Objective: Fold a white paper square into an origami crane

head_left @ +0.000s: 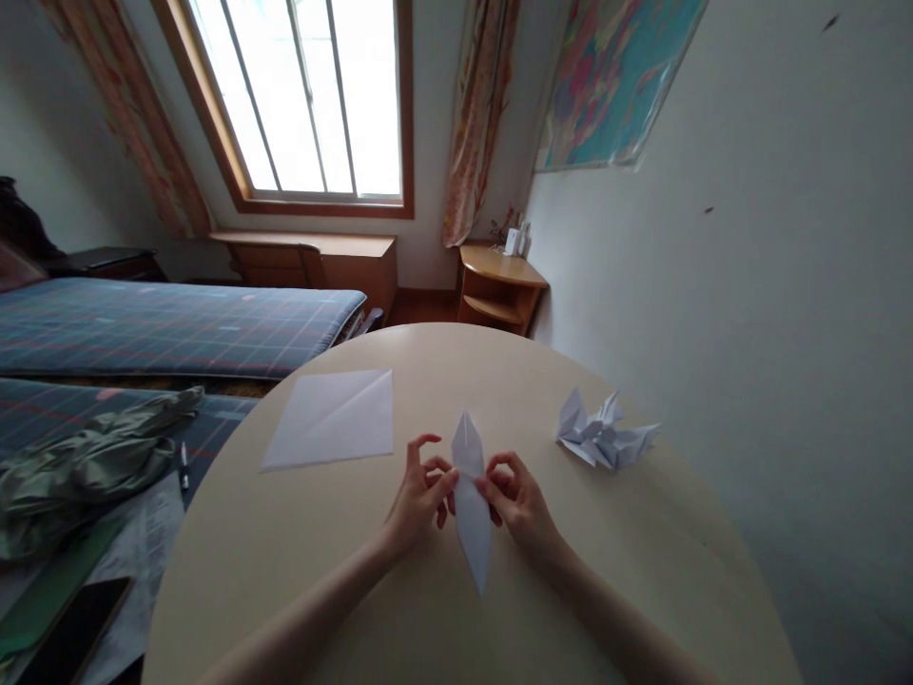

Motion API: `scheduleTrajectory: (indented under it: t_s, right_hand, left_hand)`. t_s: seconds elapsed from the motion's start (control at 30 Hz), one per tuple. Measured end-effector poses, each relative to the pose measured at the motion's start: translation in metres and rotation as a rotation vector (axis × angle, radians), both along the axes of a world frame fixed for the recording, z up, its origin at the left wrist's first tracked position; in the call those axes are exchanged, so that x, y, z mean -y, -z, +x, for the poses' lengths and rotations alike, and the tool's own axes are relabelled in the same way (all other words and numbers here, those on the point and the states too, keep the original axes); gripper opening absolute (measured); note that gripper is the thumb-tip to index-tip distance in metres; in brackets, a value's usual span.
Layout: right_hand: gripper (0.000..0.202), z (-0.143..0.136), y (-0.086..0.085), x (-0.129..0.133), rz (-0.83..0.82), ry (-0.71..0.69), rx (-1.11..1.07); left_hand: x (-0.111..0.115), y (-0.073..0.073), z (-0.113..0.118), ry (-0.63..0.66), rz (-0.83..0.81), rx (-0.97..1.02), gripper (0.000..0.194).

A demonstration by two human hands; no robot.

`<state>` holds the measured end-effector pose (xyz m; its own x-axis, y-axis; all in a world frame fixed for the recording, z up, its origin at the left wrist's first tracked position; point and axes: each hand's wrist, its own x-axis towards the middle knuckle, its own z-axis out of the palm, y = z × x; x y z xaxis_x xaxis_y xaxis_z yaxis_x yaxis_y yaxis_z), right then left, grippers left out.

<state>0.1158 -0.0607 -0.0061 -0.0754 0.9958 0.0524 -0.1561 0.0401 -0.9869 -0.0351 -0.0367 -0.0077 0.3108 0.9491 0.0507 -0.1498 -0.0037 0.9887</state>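
Note:
Between my hands is a folded white paper, a long narrow diamond with a point at each end and a slit near its far tip. My left hand pinches its left edge near the middle, index finger raised and bent. On the opposite edge, my right hand grips the same paper between thumb and fingers. The paper is held just over or on the round table; I cannot tell which. Some fingertips are hidden behind the paper.
A square paper sheet with a diagonal crease lies at the left. Several folded paper cranes cluster at the right. Beyond the table's left edge are a plaid bed, a crumpled cloth and a dark phone. A white wall borders the right.

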Motion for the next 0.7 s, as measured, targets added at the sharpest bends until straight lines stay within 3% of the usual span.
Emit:
scheduleTrajectory:
  t_s: [0.13, 0.3, 0.43, 0.7]
  right_hand:
    - [0.03, 0.007, 0.002, 0.0, -0.062, -0.04, -0.017]
    - [0.024, 0.013, 0.009, 0.0, -0.1, -0.158, -0.101]
    - [0.013, 0.016, 0.009, 0.002, -0.118, -0.222, -0.227]
    - [0.017, 0.019, 0.004, 0.005, -0.123, -0.267, -0.303]
  left_hand:
    - [0.001, 0.001, -0.01, 0.152, -0.04, 0.034, 0.034]
    - [0.002, -0.005, -0.017, 0.159, -0.157, 0.076, 0.022]
    - [0.003, -0.004, -0.02, 0.216, -0.17, 0.083, 0.022]
    - [0.003, -0.004, -0.022, 0.245, -0.149, 0.063, 0.029]
